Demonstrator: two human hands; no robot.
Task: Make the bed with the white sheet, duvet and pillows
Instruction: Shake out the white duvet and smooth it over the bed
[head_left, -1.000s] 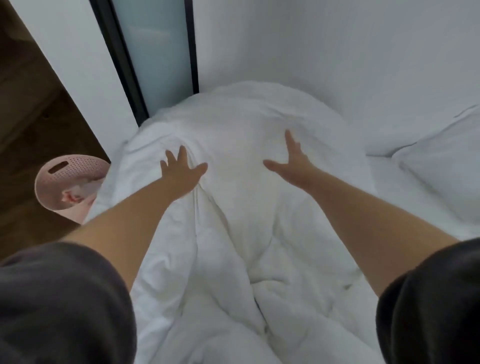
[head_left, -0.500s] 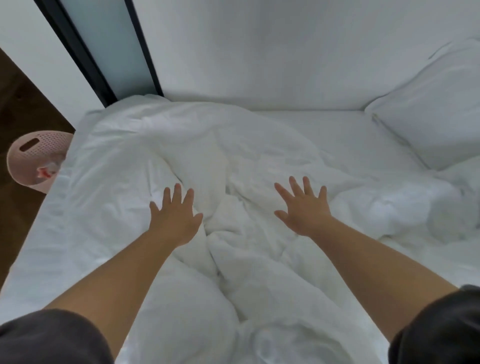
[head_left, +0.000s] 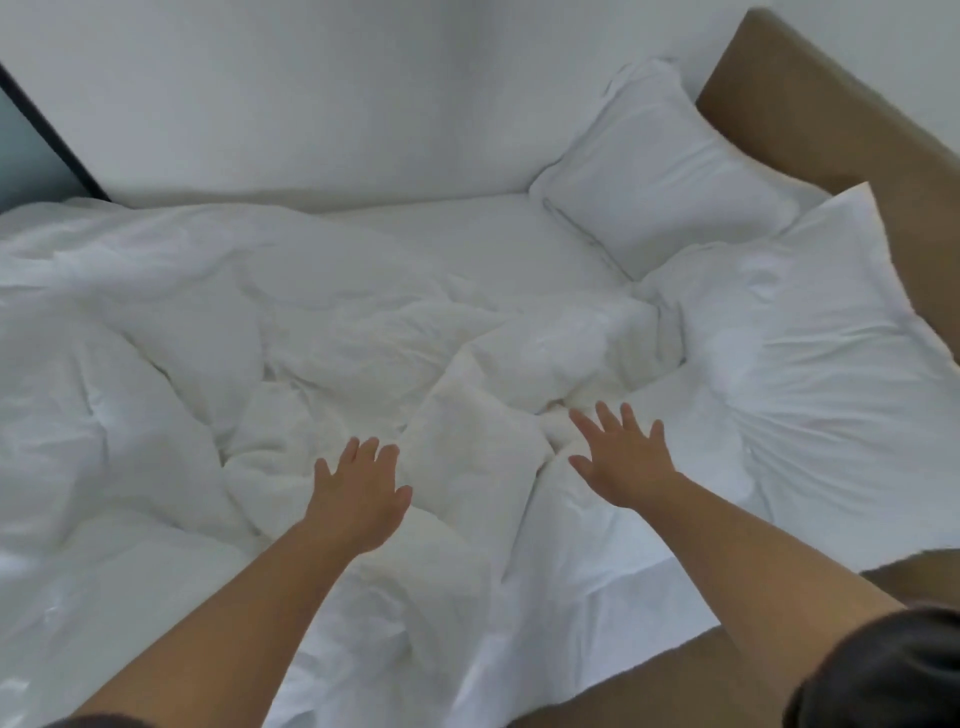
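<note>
A crumpled white duvet (head_left: 218, 343) covers the left and middle of the bed, bunched into folds at the centre. My left hand (head_left: 358, 491) is spread flat over the bunched folds, holding nothing. My right hand (head_left: 621, 452) is spread with fingers apart at the duvet's right edge, also holding nothing. The white sheet (head_left: 498, 234) shows bare along the far side by the wall. Two white pillows lie at the right: the far pillow (head_left: 660, 171) against the wall, the near pillow (head_left: 810, 353) creased and closer to me.
A tan headboard (head_left: 841, 119) runs along the right behind the pillows. A white wall (head_left: 311, 93) borders the bed's far side. A dark door frame (head_left: 47, 140) stands at the far left. The tan bed frame (head_left: 675, 675) edges the near right.
The view has swung right, bringing the pillows and headboard in and taking the pink basket out of sight. Both hands have moved right along the duvet, still spread.
</note>
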